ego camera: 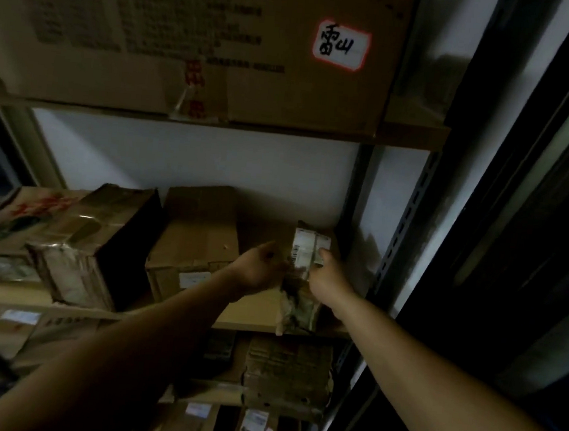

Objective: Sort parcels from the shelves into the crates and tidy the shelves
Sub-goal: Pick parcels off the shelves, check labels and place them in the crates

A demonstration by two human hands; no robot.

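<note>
A narrow brown parcel point(298, 299) with a white label stands on edge at the right end of the middle shelf point(250, 319). Both my arms reach up to it. My left hand point(259, 270) grips its left side, and my right hand point(327, 279) holds its right side with the thumb over the label. The parcel's lower front hangs a little past the shelf's front edge.
Cardboard boxes point(198, 238) and a taped box point(91, 246) fill the shelf's left. A large labelled carton point(257, 41) sits on the shelf above. More parcels point(283, 373) lie on lower shelves. A metal upright point(402, 232) and a dark frame stand on the right.
</note>
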